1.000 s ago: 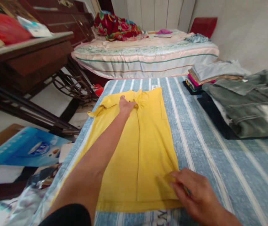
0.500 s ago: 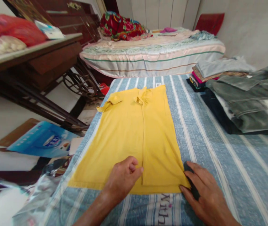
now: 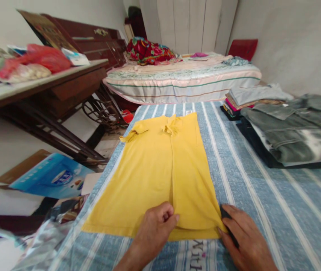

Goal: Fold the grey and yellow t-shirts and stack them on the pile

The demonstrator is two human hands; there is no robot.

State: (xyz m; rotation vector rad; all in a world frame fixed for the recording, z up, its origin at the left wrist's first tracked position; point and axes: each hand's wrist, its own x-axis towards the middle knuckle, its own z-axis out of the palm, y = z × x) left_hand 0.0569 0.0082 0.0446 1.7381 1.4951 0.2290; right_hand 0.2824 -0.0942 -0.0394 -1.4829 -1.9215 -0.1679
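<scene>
A yellow polo shirt [image 3: 155, 169] lies flat on a blue striped bedsheet [image 3: 262, 195], its right side folded over to the middle, collar at the far end. My left hand [image 3: 156, 229] pinches the folded edge at the shirt's near hem. At the hem's right corner my right hand [image 3: 243, 241] presses down, fingers together, with a small dark object partly under them.
Folded clothes with a grey-green jacket [image 3: 290, 128] on top are stacked at the right. A second bed [image 3: 183, 75] stands beyond. A dark wooden table [image 3: 50, 86] with bags is at the left, a blue box [image 3: 50, 177] on the floor below it.
My left hand came back from the collar to the near hem and now pinches the folded edge. The right hand has stayed at the hem's right corner.
</scene>
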